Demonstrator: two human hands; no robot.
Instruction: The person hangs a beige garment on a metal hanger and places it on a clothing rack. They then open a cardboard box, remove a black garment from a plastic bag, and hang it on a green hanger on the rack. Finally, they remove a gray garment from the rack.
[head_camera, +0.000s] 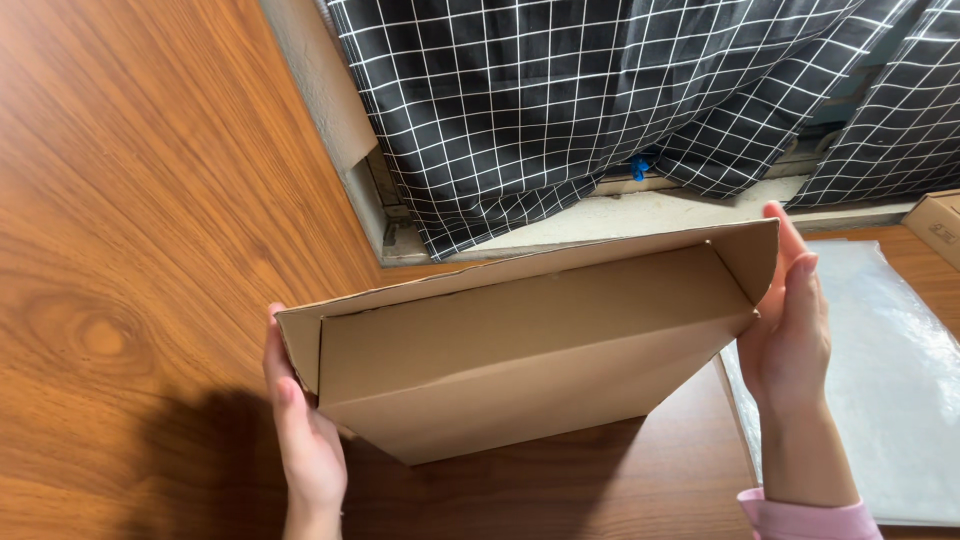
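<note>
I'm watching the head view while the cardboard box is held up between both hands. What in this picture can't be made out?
- Cardboard box: its far side and whatever is inside, hidden by its own panels.
- Left hand: fingers behind the box's end; wrist cut off by the bottom edge.
- Right hand: palm pressed flat to the box's end, hidden.
- Clear plastic sheet: what lies under it, blurred by glare.
- Second box: cut off by the right edge.
- Blue object under the checked curtain: too small.

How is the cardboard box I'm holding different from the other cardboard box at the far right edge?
The held cardboard box is large, flat, tilted and open-topped between the left hand and right hand; the small box rests on the table, mostly out of frame. Both are plain brown cardboard.
</note>
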